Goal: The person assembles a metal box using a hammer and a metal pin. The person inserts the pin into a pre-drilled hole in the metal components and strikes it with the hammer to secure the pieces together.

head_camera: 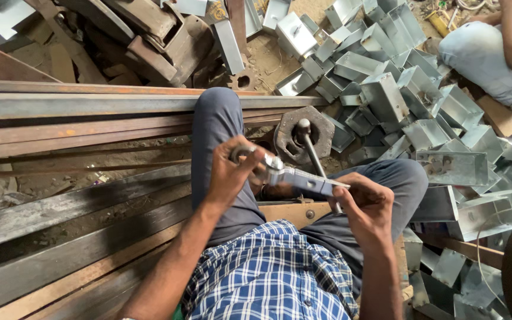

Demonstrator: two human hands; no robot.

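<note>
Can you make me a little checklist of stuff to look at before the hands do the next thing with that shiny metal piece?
1. Right hand grips the metal bracket: ok.
2. Left hand is on the round part at the bracket's other end: ok.
3. Bracket is held above the lap, off the ground: ok.
4. Steel rod stands in the rusty base just beyond the hands: ok.
5. Round part is tight on the bracket: cannot tell.
6. The other person's leg is away from the hands: ok.

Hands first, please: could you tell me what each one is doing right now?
Left hand: closed on a small round metal fitting.
Right hand: closed, holding the folded metal bracket.
</note>
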